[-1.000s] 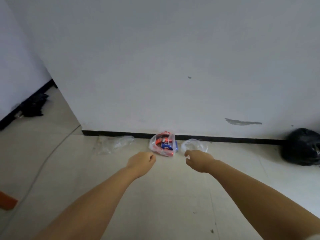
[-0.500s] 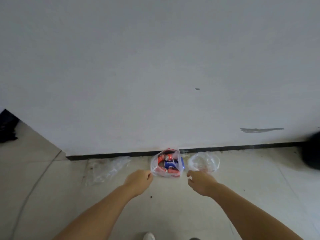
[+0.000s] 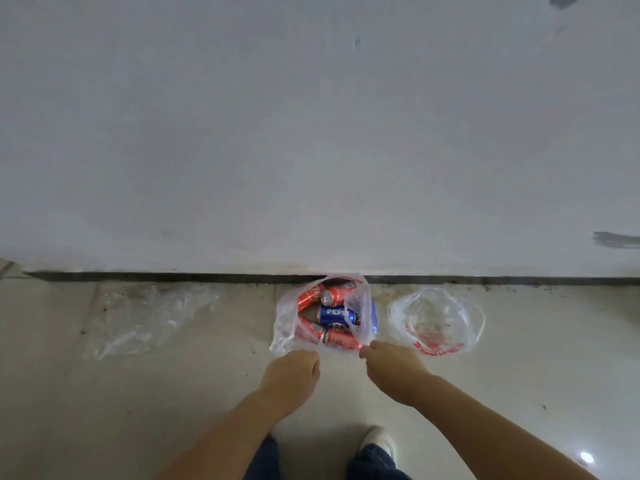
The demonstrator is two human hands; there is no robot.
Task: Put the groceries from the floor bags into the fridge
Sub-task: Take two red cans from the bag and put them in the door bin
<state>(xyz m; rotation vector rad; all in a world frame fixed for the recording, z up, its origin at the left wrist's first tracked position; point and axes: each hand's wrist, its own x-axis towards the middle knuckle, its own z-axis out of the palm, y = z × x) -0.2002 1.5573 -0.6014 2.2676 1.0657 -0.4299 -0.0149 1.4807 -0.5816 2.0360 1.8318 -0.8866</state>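
The bag of cans is set against the wall's base at twelve o'clock of both hands. The pick-up step is judged in hand. The left hand is loosely curled, holding nothing; the right hand is touching the bag's rim, though a pinch cannot be told. Next, the handles need gathering. Open floor is left behind; empty bags lie at three and nine o'clock.

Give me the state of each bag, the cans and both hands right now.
Bag of cans: on the floor against the wall, mouth open.
Cans: lying on their sides inside that bag, none taken out.
Right-hand clear bag: flat, looks empty.
Left-hand clear bag: crumpled flat, looks empty.
Left hand: at the bag's near edge, fingers curled; grip unclear.
Right hand: at the bag's near edge; grip unclear.
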